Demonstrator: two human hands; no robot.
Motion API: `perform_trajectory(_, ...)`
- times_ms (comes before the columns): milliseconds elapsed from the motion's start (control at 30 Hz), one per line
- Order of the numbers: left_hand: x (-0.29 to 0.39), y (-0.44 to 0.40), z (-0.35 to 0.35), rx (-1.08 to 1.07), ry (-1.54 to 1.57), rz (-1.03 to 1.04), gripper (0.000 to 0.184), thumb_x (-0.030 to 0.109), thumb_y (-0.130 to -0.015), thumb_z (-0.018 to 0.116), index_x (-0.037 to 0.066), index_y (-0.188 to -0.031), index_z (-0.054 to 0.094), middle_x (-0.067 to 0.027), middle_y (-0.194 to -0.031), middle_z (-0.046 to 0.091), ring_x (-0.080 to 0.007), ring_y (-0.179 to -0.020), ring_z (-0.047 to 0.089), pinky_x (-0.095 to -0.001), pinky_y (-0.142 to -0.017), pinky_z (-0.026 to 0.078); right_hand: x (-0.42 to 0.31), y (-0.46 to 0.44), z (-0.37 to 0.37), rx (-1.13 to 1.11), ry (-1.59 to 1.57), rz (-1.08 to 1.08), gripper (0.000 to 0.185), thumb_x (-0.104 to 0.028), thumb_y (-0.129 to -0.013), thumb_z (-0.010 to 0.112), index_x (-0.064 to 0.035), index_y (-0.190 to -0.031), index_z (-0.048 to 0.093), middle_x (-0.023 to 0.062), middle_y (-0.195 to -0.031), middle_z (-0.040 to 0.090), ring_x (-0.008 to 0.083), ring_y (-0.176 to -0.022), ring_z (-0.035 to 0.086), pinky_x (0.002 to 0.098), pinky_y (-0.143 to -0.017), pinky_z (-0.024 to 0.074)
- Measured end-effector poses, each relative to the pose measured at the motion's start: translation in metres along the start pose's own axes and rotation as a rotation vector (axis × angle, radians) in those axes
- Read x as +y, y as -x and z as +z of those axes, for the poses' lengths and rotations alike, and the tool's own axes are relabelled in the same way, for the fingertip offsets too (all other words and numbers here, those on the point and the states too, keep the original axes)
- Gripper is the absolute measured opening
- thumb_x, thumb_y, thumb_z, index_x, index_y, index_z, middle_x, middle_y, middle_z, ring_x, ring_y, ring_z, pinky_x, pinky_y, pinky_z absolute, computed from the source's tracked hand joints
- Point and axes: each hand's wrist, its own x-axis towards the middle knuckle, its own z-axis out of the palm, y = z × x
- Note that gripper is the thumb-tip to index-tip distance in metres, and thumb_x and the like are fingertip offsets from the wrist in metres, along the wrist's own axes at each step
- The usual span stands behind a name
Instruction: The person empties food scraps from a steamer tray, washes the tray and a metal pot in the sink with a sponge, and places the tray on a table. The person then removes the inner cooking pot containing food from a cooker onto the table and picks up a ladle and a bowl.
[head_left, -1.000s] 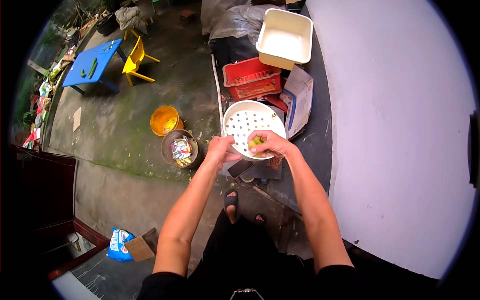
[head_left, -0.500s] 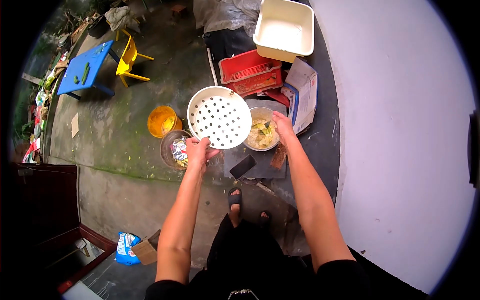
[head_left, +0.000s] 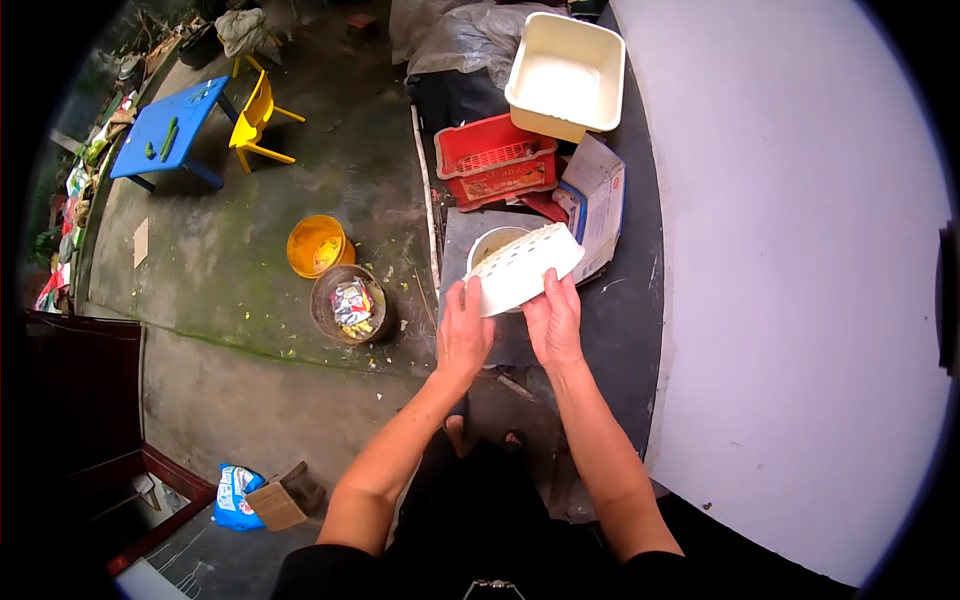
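Observation:
A white colander (head_left: 525, 278) with round holes is tilted steeply on its side, its outer wall toward me. My left hand (head_left: 464, 332) grips its left end, and my right hand (head_left: 553, 316) holds the near edge on the right. Just beyond and below it, a light-coloured pot (head_left: 488, 243) on the dark slab is mostly covered from view. What the pot holds cannot be made out now.
A red plastic basket (head_left: 500, 185), a cream basin (head_left: 570, 75) and a cardboard box (head_left: 597, 205) stand beyond the pot. On the floor to the left are an orange bucket (head_left: 318, 247) and a bin (head_left: 325, 318) with wrappers. A white wall (head_left: 790, 250) rises on the right.
The colander has moved right, from beside the pot to over it, and tipped from facing me to edge-up. My right hand has left the pot and taken hold of the colander.

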Motion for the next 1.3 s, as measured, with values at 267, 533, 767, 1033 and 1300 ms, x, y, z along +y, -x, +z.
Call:
perform_trajectory(267,0.040,0.021,-0.010,-0.290,0.131,0.508,0.074,0.028,-0.077,0.070,-0.005,-0.134,0.038,-0.0216,-0.140,0.038,-0.0377,-0.132,0.034,-0.0478,-0.109,0.028,-0.025,0.018,-0.078,0.312,-0.034,-0.045,0.042,-0.026,-0.101,0.032,-0.0029,-0.136,0.038,0.0134,-0.135,0.048,0.0287,-0.123,0.047,0.0449,-0.104,0.0378)
perform_trajectory(533,0.055,-0.011,0.007,-0.632,0.230,0.665,0.073,0.040,-0.087,0.055,-0.003,-0.141,0.029,-0.0214,-0.147,0.028,-0.0316,-0.138,0.026,-0.0437,-0.114,0.020,-0.041,0.029,-0.075,0.366,-0.132,-0.060,0.045,-0.029,-0.100,0.034,-0.0016,-0.135,0.037,0.0163,-0.134,0.046,0.0302,-0.123,0.046,0.0451,-0.103,0.0373)
perform_trajectory(767,0.036,-0.047,0.040,-0.494,0.174,0.551,0.065,0.031,-0.090,0.051,-0.001,-0.142,0.029,-0.0198,-0.149,0.026,-0.0305,-0.140,0.021,-0.0431,-0.115,0.016,-0.049,0.027,-0.084,0.405,-0.081,-0.156,0.044,-0.029,-0.100,0.036,0.0001,-0.132,0.042,0.0155,-0.131,0.050,0.0285,-0.120,0.050,0.0429,-0.102,0.0396)
perform_trajectory(1033,0.060,-0.055,0.042,-0.532,0.282,0.598,0.069,0.027,-0.083,0.056,-0.001,-0.141,0.031,-0.0200,-0.148,0.028,-0.0302,-0.140,0.022,-0.0424,-0.115,0.017,-0.039,0.025,-0.095,0.421,-0.003,-0.174,0.041,-0.026,-0.101,0.035,0.0027,-0.129,0.043,0.0156,-0.127,0.052,0.0272,-0.117,0.051,0.0408,-0.099,0.0419)
perform_trajectory(1300,0.031,-0.094,0.092,-0.486,0.108,0.530,0.057,0.032,-0.096,0.038,-0.002,-0.141,0.029,-0.0199,-0.149,0.026,-0.0295,-0.140,0.021,-0.0406,-0.115,0.014,-0.041,0.031,-0.099,0.394,0.071,-0.200,0.038,-0.025,-0.100,0.038,0.0010,-0.126,0.046,0.0127,-0.123,0.056,0.0231,-0.112,0.055,0.0381,-0.096,0.0448)
